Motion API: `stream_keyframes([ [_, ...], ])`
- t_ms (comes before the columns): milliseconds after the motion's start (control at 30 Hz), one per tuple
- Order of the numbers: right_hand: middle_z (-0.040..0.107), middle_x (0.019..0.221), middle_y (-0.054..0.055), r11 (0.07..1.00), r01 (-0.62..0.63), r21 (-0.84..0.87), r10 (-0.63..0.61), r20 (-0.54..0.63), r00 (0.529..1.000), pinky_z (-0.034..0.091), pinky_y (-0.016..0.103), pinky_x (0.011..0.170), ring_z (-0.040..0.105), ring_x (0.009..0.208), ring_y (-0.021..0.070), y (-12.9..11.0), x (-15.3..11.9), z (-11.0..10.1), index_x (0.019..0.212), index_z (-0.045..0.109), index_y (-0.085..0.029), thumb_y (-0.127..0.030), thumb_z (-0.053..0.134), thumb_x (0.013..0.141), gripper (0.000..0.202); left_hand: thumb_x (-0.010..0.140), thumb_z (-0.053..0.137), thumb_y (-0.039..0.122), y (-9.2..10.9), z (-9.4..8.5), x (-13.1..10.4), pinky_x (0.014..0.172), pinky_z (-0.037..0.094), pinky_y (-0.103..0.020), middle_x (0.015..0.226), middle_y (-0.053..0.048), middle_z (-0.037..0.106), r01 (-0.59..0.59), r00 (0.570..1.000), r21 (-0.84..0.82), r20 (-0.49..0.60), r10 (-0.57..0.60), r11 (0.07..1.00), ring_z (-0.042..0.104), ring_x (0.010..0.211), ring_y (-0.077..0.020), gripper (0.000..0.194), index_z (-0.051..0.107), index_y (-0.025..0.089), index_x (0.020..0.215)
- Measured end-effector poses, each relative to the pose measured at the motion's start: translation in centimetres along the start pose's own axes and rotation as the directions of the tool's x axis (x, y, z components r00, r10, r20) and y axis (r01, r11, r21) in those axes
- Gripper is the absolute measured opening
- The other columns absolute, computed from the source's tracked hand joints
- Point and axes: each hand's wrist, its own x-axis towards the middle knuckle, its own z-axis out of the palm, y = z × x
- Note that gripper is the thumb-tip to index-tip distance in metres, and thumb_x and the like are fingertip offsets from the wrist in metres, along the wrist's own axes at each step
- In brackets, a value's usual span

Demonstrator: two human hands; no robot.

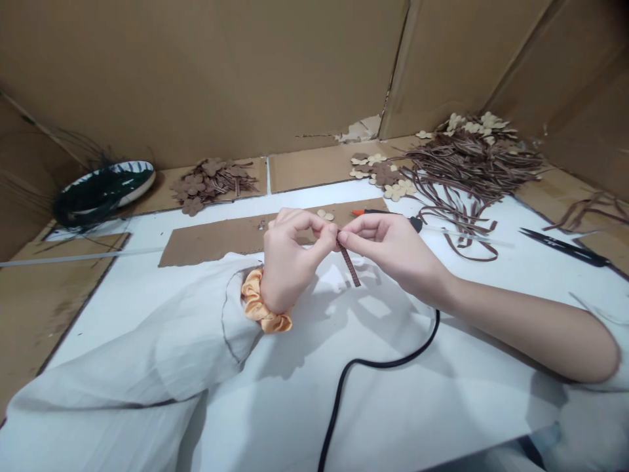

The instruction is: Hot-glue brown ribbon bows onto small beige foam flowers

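Note:
My left hand (297, 255) and my right hand (393, 252) meet fingertip to fingertip above the white table. Both pinch the upper end of a narrow brown strip (349, 265), whose free end hangs down towards me. The strip has a row of fine light stitches or dots. My fingers hide its top end. Just behind the fingertips shows a small cream flower cutout (325, 215). Beyond my right hand lies a tool with an orange tip (358, 212), its dark body partly covered by the hand.
A bowl of dark green threads (108, 187) stands far left. Brown flower cutouts (211, 180) lie at the back. Brown strips (472, 160) with cream flowers fill the back right, near black tweezers (565, 247). A cardboard piece (221, 238) and a black cable (366, 362) lie on the table.

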Motion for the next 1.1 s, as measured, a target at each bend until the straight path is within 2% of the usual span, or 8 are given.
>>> stream_keyframes([
  [333, 0.066, 0.069, 0.001, 0.998, 0.035, 0.06, -0.036, 0.016, 0.999, 0.047, 0.022, 0.068, 0.062, 0.072, 0.0126, 0.3, 0.2, 0.2, 0.07, 0.062, -0.014, -0.023, 0.072, 0.071, 0.013, 0.076, 0.06, 0.021, -0.1, 0.1, -0.1, 0.079, 0.04, -0.033, 0.064, 0.002, 0.063, -0.026, 0.999, -0.014, -0.022, 0.026, 1.0, 0.055, 0.074, -0.0167, 0.016, 0.061, 0.019, 0.06],
  [600, 0.06, 0.063, -0.004, 0.988, 0.105, 0.117, -0.105, -0.008, 0.994, 0.045, 0.021, 0.06, 0.056, 0.06, 0.0082, 0.9, 0.1, 0.6, 0.07, 0.059, -0.015, -0.019, 0.071, 0.071, 0.013, 0.077, 0.06, 0.021, -0.1, 0.2, -0.3, 0.079, 0.039, -0.034, 0.063, 0.001, 0.062, -0.019, 1.0, -0.013, -0.01, 0.019, 1.0, 0.054, 0.074, -0.0168, 0.018, 0.06, 0.019, 0.059],
  [733, 0.064, 0.068, -0.001, 0.988, 0.134, 0.077, -0.132, -0.038, 0.991, 0.046, 0.022, 0.064, 0.06, 0.066, 0.0097, 1.0, 0.3, 0.4, 0.071, 0.06, -0.015, -0.02, 0.069, 0.074, 0.011, 0.081, 0.057, 0.023, -0.2, 0.1, -0.2, 0.081, 0.039, -0.033, 0.068, 0.0, 0.064, -0.034, 0.999, -0.038, 0.017, 0.035, 0.999, 0.055, 0.079, -0.0178, 0.018, 0.061, 0.019, 0.063],
  [833, 0.068, 0.075, 0.003, 0.993, 0.114, 0.04, -0.112, -0.056, 0.992, 0.048, 0.023, 0.069, 0.064, 0.075, 0.0121, 0.9, 0.4, 0.1, 0.074, 0.059, -0.015, -0.021, 0.064, 0.079, 0.01, 0.086, 0.048, 0.023, -0.9, 0.0, 0.7, 0.08, 0.042, -0.031, 0.079, -0.001, 0.065, -0.028, 0.999, -0.091, -0.038, 0.025, 0.995, 0.056, 0.082, -0.0173, 0.017, 0.061, 0.019, 0.075],
  [933, 0.069, 0.077, 0.004, 0.983, 0.181, -0.041, -0.183, -0.053, 0.982, 0.049, 0.024, 0.068, 0.066, 0.077, 0.0144, 1.0, 0.4, -0.1, 0.076, 0.057, -0.016, -0.022, 0.059, 0.083, 0.01, 0.087, 0.044, 0.022, -2.8, 0.0, 2.3, 0.085, 0.041, -0.034, 0.084, -0.003, 0.065, 0.009, 1.0, 0.077, -0.026, -0.007, 0.997, 0.054, 0.087, -0.0194, 0.019, 0.059, 0.019, 0.076],
  [1000, 0.069, 0.076, 0.003, 0.889, 0.376, -0.26, -0.407, -0.075, 0.91, 0.049, 0.026, 0.067, 0.066, 0.074, 0.0147, 1.2, 0.2, -0.2, 0.076, 0.057, -0.018, -0.018, 0.057, 0.085, 0.008, 0.089, 0.041, 0.023, -4.6, 0.1, 3.4, 0.092, 0.038, -0.039, 0.094, -0.006, 0.065, 0.032, 0.995, 0.259, 0.084, -0.056, 0.965, 0.052, 0.097, -0.0229, 0.023, 0.063, 0.018, 0.084],
  [1033, 0.069, 0.075, 0.002, 0.771, 0.493, -0.404, -0.562, -0.066, 0.825, 0.049, 0.027, 0.069, 0.065, 0.073, 0.0144, 1.4, 0.1, -0.2, 0.077, 0.058, -0.018, -0.015, 0.057, 0.084, 0.008, 0.089, 0.039, 0.022, -5.4, 0.3, 3.8, 0.095, 0.037, -0.041, 0.1, -0.008, 0.065, 0.037, 0.982, 0.321, 0.165, -0.095, 0.946, 0.052, 0.101, -0.0242, 0.025, 0.064, 0.017, 0.092],
  [1100, 0.071, 0.076, 0.001, 0.43, 0.633, -0.644, -0.814, 0.026, 0.58, 0.048, 0.029, 0.076, 0.066, 0.071, 0.0135, 1.8, 0.0, -0.2, 0.079, 0.059, -0.019, -0.008, 0.057, 0.083, 0.012, 0.09, 0.036, 0.022, -6.8, 0.7, 4.4, 0.098, 0.035, -0.042, 0.111, -0.011, 0.061, 0.024, 0.955, 0.381, 0.265, -0.134, 0.924, 0.049, 0.11, -0.0256, 0.032, 0.062, 0.015, 0.108],
])
